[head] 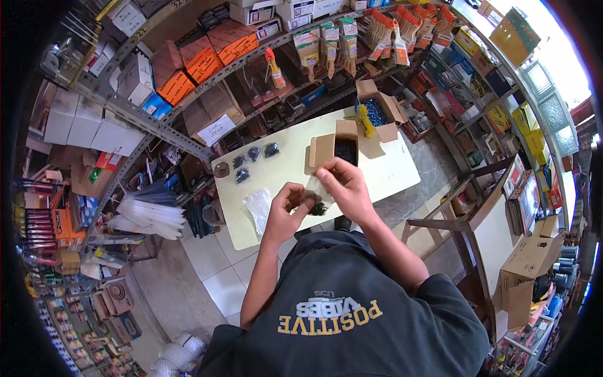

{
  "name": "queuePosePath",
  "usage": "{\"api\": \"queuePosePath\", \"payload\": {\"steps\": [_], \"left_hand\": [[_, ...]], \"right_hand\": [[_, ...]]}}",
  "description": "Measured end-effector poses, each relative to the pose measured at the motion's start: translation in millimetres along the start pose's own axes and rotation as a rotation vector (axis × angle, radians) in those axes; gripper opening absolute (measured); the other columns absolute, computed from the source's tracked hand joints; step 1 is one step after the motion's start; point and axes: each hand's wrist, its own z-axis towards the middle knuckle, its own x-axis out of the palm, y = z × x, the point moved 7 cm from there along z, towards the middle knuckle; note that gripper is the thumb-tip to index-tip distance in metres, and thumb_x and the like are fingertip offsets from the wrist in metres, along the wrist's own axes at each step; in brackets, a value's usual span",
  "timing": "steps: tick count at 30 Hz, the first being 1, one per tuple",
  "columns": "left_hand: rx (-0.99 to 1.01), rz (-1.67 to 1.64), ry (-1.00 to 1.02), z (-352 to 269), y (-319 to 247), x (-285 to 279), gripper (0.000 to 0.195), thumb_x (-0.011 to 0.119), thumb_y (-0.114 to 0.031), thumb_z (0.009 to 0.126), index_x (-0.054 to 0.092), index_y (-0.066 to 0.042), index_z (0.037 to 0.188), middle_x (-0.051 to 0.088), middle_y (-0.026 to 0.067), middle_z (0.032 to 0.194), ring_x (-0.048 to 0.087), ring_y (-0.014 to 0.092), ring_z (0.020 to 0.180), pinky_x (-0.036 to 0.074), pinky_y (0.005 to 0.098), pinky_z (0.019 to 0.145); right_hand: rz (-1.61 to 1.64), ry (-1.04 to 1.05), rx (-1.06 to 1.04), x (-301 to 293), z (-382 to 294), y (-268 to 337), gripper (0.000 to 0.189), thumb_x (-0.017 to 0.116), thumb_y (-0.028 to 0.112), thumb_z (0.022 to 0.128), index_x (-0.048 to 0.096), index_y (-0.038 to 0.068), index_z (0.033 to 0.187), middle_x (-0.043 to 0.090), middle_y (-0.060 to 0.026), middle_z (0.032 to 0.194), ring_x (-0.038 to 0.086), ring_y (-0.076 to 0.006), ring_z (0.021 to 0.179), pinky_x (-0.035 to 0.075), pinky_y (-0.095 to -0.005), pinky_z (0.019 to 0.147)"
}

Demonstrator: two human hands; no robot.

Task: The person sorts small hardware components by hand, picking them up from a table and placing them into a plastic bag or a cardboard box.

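Observation:
Both my hands hold a small clear plastic bag (321, 191) above the near edge of the pale table (292, 141). Small dark pieces (318, 208) lie at the bottom of the bag; their exact kind is too small to tell. My left hand (288, 212) pinches the bag low on its left side. Higher up, my right hand (346, 188) grips its top edge between thumb and fingers. Just beyond the right hand stands an open cardboard box (322, 150) of black pieces, partly hidden by that hand. A stack of clear plastic bags (257, 209) lies left of my left hand.
Several filled small bags (253, 153) and a round brown object (221, 169) sit at the table's left. At the far right is an open carton (389, 133) of blue pieces with yellow plastic (363, 120) at its side. Loaded shelves (264, 101) surround the table; a wooden-framed table (490, 254) stands right.

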Motion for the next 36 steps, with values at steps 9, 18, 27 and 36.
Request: {"api": "queuePosePath", "payload": {"steps": [9, 18, 27, 36], "left_hand": [[0.005, -0.094, -0.162, 0.7, 2.3, -11.6, 0.014, 0.07, -0.008, 0.099, 0.058, -0.003, 0.105, 0.071, 0.0053, 0.091, 0.069, 0.01, 0.083, 0.055, 0.0235, 0.073], [-0.095, -0.137, -0.231, -7.9, 12.6, -20.8, 0.016, 0.069, -0.007, 0.099, 0.057, -0.002, 0.107, 0.074, 0.0101, 0.09, 0.071, 0.011, 0.082, 0.057, 0.0241, 0.073], [-0.086, -0.174, -0.222, -11.7, -1.9, -20.5, 0.02, 0.066, -0.006, 0.101, 0.058, -0.002, 0.118, 0.077, 0.0177, 0.093, 0.074, 0.015, 0.082, 0.059, 0.0262, 0.074], [0.059, -0.135, -0.295, -19.0, -3.7, -31.3, 0.011, 0.063, -0.001, 0.1, 0.067, 0.002, 0.11, 0.076, 0.0138, 0.093, 0.076, 0.02, 0.087, 0.063, 0.0303, 0.076]], "right_hand": [[0.025, -0.002, 0.128, -18.7, 13.5, -11.1, 0.03, 0.063, 0.028, 0.106, 0.07, 0.001, 0.116, 0.066, 0.003, 0.093, 0.054, -0.0039, 0.084, 0.045, -0.0218, 0.076], [-0.181, 0.26, 0.252, -7.0, 10.9, -13.9, 0.031, 0.077, 0.013, 0.089, 0.071, 0.0, 0.117, 0.07, -0.0012, 0.094, 0.059, -0.0065, 0.08, 0.048, -0.0236, 0.072], [0.098, 0.224, 0.296, -4.4, 15.9, -30.0, 0.013, 0.068, 0.0, 0.085, 0.075, 0.002, 0.096, 0.066, 0.0019, 0.082, 0.052, -0.0045, 0.067, 0.041, -0.021, 0.061], [0.156, 0.297, 0.202, -4.3, 20.5, -27.5, 0.02, 0.06, 0.002, 0.089, 0.073, -0.001, 0.104, 0.068, -0.0036, 0.101, 0.058, -0.0076, 0.081, 0.047, -0.0229, 0.073]]}}
